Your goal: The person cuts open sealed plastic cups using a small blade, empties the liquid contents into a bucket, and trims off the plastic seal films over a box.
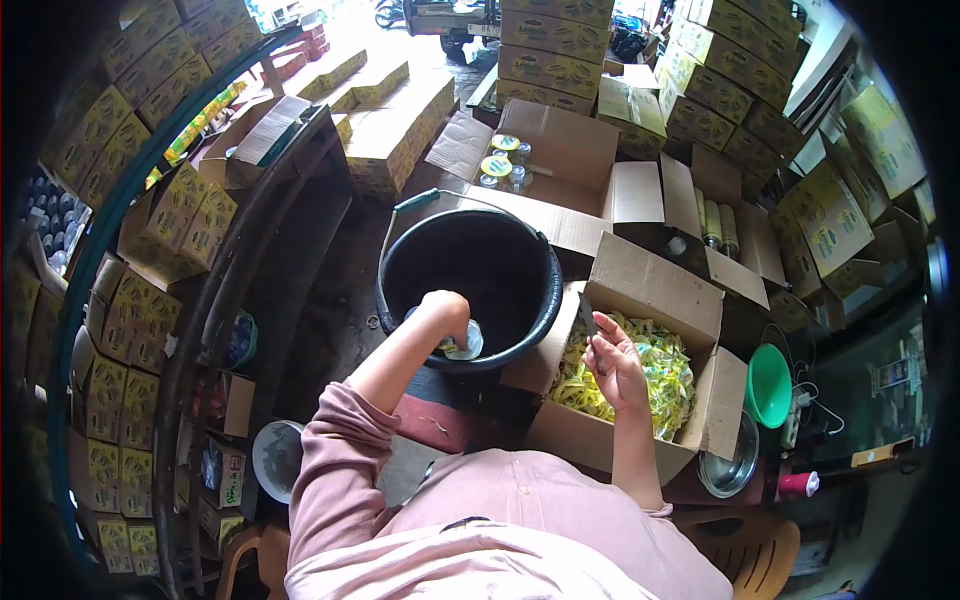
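Inside the black bucket (pixel 540 325), near its front rim, my left hand (pixel 445 312) is wrapped round a small clear cup (pixel 466 341). Its fingers point down and are partly hidden. My right hand (pixel 617 365) is raised above an open cardboard box (pixel 570 425) of yellow and white wrappers (pixel 665 375). Between its fingers and thumb it holds a thin dark tool (pixel 586 315), like a blade, pointing up. The bucket stands left of the wrapper box, with its handle lying toward the back.
Behind the bucket an open carton (pixel 560 140) holds several lidded jars (pixel 497 168). A green bowl (pixel 768 386) and a glass bowl (pixel 728 470) are at the right. A white bucket (pixel 278 460) stands at the left. Stacked yellow cartons (pixel 555 50) rise behind.
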A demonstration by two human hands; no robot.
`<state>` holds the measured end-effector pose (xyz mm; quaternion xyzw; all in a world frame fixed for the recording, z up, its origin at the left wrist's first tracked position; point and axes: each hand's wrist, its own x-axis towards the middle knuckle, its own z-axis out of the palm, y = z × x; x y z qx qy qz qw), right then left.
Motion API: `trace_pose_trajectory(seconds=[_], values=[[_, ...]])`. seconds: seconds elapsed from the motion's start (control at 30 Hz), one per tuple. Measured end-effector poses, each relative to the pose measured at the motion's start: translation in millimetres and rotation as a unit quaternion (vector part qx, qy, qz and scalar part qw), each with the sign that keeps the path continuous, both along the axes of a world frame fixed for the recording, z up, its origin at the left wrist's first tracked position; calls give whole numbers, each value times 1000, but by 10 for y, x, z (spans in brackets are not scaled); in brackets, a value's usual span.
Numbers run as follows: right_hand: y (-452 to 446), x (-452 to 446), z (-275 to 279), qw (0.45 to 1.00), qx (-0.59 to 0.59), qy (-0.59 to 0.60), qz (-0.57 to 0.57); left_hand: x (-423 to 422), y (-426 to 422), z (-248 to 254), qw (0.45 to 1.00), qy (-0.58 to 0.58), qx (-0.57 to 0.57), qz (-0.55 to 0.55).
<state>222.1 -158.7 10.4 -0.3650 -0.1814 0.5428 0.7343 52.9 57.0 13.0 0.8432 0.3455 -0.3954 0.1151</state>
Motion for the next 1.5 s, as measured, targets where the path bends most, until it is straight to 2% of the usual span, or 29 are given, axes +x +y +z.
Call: trace_pose_trajectory(seconds=[0.13, 0.17, 0.27, 0.3, 0.33, 0.43, 0.53, 0.63, 0.73, 0.77, 0.8, 0.87, 0.97, 1.07, 1.1, 1.2, 1.23, 1.33, 1.43, 1.5], values=[[8, 7, -11, 1000, -3, -8, -8, -3, 27, 33, 1000, 1, -8, -9], [10, 9, -16, 1000, -8, -8, -12, 5, 2, 57, 999, 24, -14, 18], [8, 15, -25, 1000, -10, -9, -16, -40, -5, 44, 992, -85, 79, 40], [14, 7, -31, 1000, -8, -8, -18, -27, 9, 33, 1000, -13, 14, 22], [21, -2, -24, 1000, -9, -8, -19, -16, 9, 28, 999, -1, -8, 35], [26, -15, -3, 1000, -10, -10, -18, -35, 9, 21, 990, -100, 91, 39], [20, -11, -22, 1000, -1, -10, -16, -33, -54, 130, 998, -18, 46, 31], [34, -24, -17, 1000, -2, -8, -17, -31, -9, 111, 1000, 14, 2, 22], [30, -14, -15, 1000, -5, -10, -15, -40, -11, 129, 997, -59, 47, 22], [33, -9, -33, 1000, -2, -8, -13, -18, -25, 166, 998, -35, 47, 17], [38, -12, -45, 1000, 2, -6, -12, -23, -20, 166, 999, 21, -27, 30], [37, -32, -21, 1000, -8, -12, -17, -32, 18, 87, 999, -31, 18, 14], [52, -39, -15, 1000, -12, -16, -18, -51, -21, 183, 999, 10, -17, 32], [52, -28, -31, 1000, -11, -14, -15, -87, 11, 113, 996, -74, 49, 15], [55, -33, -38, 1000, -10, -12, -14, -66, -24, 215, 1000, -10, 3, 1], [70, -47, -29, 1000, -13, 2, -17, -98, 76, 45, 998, -21, -47, 34], [73, -44, -28, 1000, -13, 5, -16, -112, 91, 53, 997, -45, -52, 28], [75, -55, -51, 1000, -19, 12, -21, -192, 7, 72, 950, -300, 22, 85], [117, -45, -96, 999, -29, 14, -38, -165, -168, 82, 843, -519, 4, 145], [156, -24, -124, 999, -25, 0, -32, -100, -261, -35, 762, -624, -32, 171]])
